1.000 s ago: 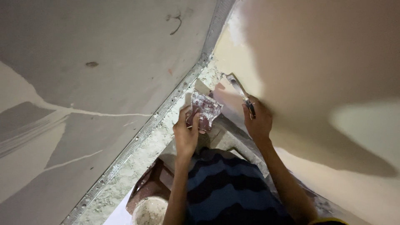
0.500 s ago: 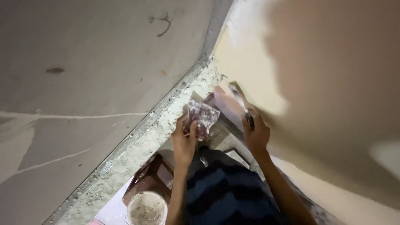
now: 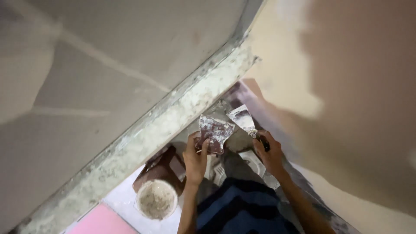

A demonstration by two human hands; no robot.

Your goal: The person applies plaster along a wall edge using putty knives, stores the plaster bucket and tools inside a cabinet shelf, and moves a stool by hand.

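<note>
My left hand [image 3: 196, 158] grips a flat, putty-smeared dark red plate [image 3: 214, 133] by its lower edge and holds it up in front of me. My right hand [image 3: 269, 155] holds a putty knife [image 3: 244, 119] by its dark handle; the wide metal blade, coated with pale putty, points up and left and sits just right of the plate, close to its edge. Both hands are raised near the corner where a grey wall meets a cream wall. Below them shows my dark shirt with blue stripes [image 3: 242, 208].
A white bucket [image 3: 156, 199] of greyish putty stands on the floor below left, beside a brown stool or box [image 3: 162, 167]. A rough plastered strip [image 3: 143, 143] runs diagonally along the grey wall [image 3: 108, 65]. The cream wall [image 3: 346, 95] rises on the right. Pink flooring [image 3: 102, 221] lies at the bottom left.
The view has tilted downward, showing more floor and the whole bucket. The putty knife blade has come off the wall and moved closer to the plate.
</note>
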